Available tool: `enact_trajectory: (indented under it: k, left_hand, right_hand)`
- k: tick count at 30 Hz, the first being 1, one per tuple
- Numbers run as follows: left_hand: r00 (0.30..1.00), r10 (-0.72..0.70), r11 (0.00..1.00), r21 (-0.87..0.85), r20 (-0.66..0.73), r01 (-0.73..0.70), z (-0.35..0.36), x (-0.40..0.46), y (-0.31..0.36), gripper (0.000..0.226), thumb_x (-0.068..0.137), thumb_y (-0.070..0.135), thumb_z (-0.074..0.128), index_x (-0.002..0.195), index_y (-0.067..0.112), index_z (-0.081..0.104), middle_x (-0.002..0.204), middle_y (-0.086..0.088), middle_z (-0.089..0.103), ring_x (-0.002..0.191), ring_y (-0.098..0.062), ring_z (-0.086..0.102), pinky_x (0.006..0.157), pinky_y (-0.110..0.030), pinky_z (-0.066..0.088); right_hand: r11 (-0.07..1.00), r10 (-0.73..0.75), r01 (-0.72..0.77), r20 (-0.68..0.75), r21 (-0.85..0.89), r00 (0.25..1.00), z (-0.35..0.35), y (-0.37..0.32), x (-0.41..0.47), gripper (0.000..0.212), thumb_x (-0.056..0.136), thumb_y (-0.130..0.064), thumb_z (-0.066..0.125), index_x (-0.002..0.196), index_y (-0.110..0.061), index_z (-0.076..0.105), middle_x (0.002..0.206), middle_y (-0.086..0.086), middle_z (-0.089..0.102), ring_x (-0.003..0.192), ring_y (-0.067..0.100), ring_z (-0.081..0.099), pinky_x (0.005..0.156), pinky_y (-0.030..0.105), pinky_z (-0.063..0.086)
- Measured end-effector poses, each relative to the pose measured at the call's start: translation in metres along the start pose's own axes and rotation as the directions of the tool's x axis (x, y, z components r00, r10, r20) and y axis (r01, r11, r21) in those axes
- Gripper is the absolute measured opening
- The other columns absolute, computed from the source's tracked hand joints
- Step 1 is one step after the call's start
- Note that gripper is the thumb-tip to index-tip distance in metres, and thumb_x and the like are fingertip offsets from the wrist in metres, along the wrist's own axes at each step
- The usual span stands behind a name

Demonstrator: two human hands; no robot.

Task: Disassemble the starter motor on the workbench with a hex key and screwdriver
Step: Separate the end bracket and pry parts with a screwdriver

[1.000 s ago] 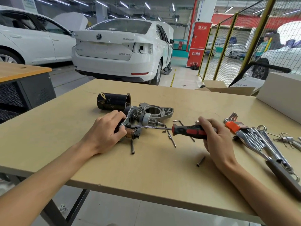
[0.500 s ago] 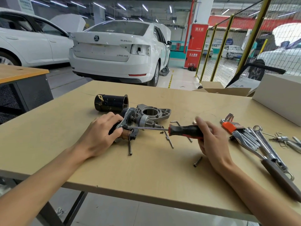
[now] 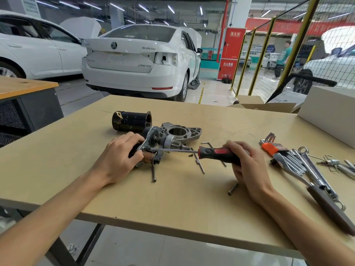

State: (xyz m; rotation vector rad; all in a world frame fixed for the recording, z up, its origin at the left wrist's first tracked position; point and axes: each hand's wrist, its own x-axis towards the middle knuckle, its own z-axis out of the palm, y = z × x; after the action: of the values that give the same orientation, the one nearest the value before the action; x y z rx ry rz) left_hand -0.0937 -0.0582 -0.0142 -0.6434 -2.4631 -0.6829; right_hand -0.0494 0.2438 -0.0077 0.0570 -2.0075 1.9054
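Observation:
The partly stripped starter motor [image 3: 159, 140] lies on the wooden workbench [image 3: 172, 198], its copper armature end toward me. My left hand [image 3: 119, 156] grips its left end. My right hand [image 3: 247, 166] holds the black and red handle of a screwdriver [image 3: 217, 153]; the shaft runs left and its tip meets the motor's end plate. The black cylindrical housing [image 3: 131, 120] lies apart behind the motor. The aluminium nose bracket [image 3: 184, 132] sits just right of it. A hex key [image 3: 206, 144] lies behind the screwdriver.
Long bolts [image 3: 153, 172] and a loose screw [image 3: 233, 189] lie around the motor. An orange hex key set [image 3: 271, 146], wrenches [image 3: 315, 173] and a dark-handled tool [image 3: 330, 206] cover the right side. A white box [image 3: 326, 110] stands at the back right.
Both hands keep their grips on the motor and the screwdriver. Apart from a small shift of the camera, nothing has visibly moved.

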Motion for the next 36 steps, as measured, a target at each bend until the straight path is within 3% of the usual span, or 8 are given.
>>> enact_trajectory:
  k: [3, 9, 17, 22, 26, 29, 33, 36]
  left_hand:
    - [1.000, -0.002, 1.000, -0.003, -0.008, 0.002, 0.0000, 0.0000, -0.0001, 0.058, 0.080, 0.051, 0.029, 0.108, 0.014, 0.062, 0.093, 0.003, 0.056, 0.085, -0.015, 0.048, 0.073, -0.029, 0.026]
    - [1.000, -0.025, 1.000, -0.004, -0.009, 0.025, 0.0014, 0.0015, 0.0001, 0.062, 0.076, 0.053, 0.029, 0.108, 0.012, 0.063, 0.093, 0.001, 0.057, 0.086, -0.017, 0.048, 0.074, -0.031, 0.028]
    - [0.999, -0.037, 0.999, -0.031, -0.004, 0.037, -0.0007, 0.0009, 0.0000, 0.063, 0.076, 0.054, 0.028, 0.108, 0.013, 0.062, 0.095, 0.001, 0.057, 0.087, -0.019, 0.050, 0.075, -0.032, 0.030]
    - [0.999, -0.039, 0.999, -0.037, -0.002, 0.039, -0.0005, 0.0008, -0.0007, 0.062, 0.076, 0.055, 0.029, 0.108, 0.013, 0.062, 0.095, 0.000, 0.057, 0.087, -0.020, 0.050, 0.075, -0.032, 0.030]
    - [0.999, -0.048, 0.998, -0.042, -0.007, 0.048, 0.0000, 0.0008, -0.0011, 0.061, 0.075, 0.055, 0.029, 0.108, 0.016, 0.062, 0.094, 0.005, 0.056, 0.086, -0.017, 0.050, 0.075, -0.032, 0.030]
    - [0.999, -0.049, 0.998, -0.043, -0.010, 0.048, 0.0004, 0.0008, -0.0013, 0.060, 0.075, 0.055, 0.029, 0.108, 0.016, 0.062, 0.094, 0.005, 0.056, 0.086, -0.016, 0.049, 0.076, -0.032, 0.030]
    - [0.999, -0.046, 0.998, -0.048, -0.016, 0.046, 0.0003, 0.0005, -0.0015, 0.060, 0.075, 0.055, 0.030, 0.108, 0.016, 0.062, 0.095, 0.006, 0.056, 0.086, -0.016, 0.049, 0.075, -0.032, 0.030]
    - [0.999, -0.046, 0.998, -0.049, -0.018, 0.045, 0.0001, 0.0002, -0.0017, 0.059, 0.076, 0.054, 0.030, 0.107, 0.016, 0.062, 0.093, 0.007, 0.055, 0.086, -0.017, 0.049, 0.075, -0.032, 0.031]
  right_hand:
    - [0.999, -0.017, 0.016, 0.018, 0.035, 1.000, -0.0012, -0.0022, -0.0015, 0.003, 0.093, -0.014, 0.063, 0.092, -0.011, 0.062, 0.051, -0.006, 0.050, 0.041, 0.008, 0.033, 0.038, 0.016, 0.026]
    - [0.999, 0.023, -0.024, 0.025, 0.042, 0.999, 0.0007, -0.0012, -0.0007, 0.041, 0.099, -0.043, 0.051, 0.086, -0.005, 0.064, 0.051, 0.005, 0.045, 0.036, 0.012, 0.032, 0.036, 0.017, 0.024]
    - [0.997, -0.009, 0.005, 0.046, 0.082, 0.999, -0.0005, -0.0017, -0.0009, 0.030, 0.074, -0.034, 0.071, 0.092, -0.012, 0.063, 0.059, 0.004, 0.051, 0.041, 0.011, 0.037, 0.037, 0.018, 0.028]
    - [0.999, 0.039, -0.039, 0.023, 0.032, 0.999, 0.0015, -0.0007, -0.0011, 0.041, 0.097, -0.040, 0.053, 0.075, -0.009, 0.068, 0.051, 0.005, 0.036, 0.036, 0.008, 0.028, 0.035, 0.015, 0.023]
    - [0.999, 0.007, -0.009, 0.043, 0.044, 0.999, -0.0006, -0.0020, -0.0025, 0.015, 0.090, -0.024, 0.069, 0.086, -0.010, 0.066, 0.060, 0.005, 0.050, 0.040, 0.007, 0.030, 0.038, 0.015, 0.025]
    - [0.997, 0.003, -0.009, 0.077, 0.078, 0.997, -0.0010, -0.0045, -0.0038, 0.033, 0.072, -0.031, 0.082, 0.092, -0.012, 0.065, 0.061, 0.002, 0.052, 0.042, 0.010, 0.033, 0.039, 0.017, 0.027]
    - [0.999, 0.038, -0.039, 0.049, 0.032, 0.998, 0.0011, -0.0055, -0.0049, 0.057, 0.072, -0.062, 0.060, 0.082, -0.006, 0.065, 0.059, 0.007, 0.042, 0.040, 0.010, 0.031, 0.037, 0.017, 0.026]
    - [0.999, 0.023, -0.026, 0.052, 0.040, 0.998, 0.0012, -0.0046, -0.0050, 0.036, 0.081, -0.049, 0.063, 0.075, -0.013, 0.066, 0.053, -0.001, 0.042, 0.037, 0.006, 0.028, 0.036, 0.015, 0.024]
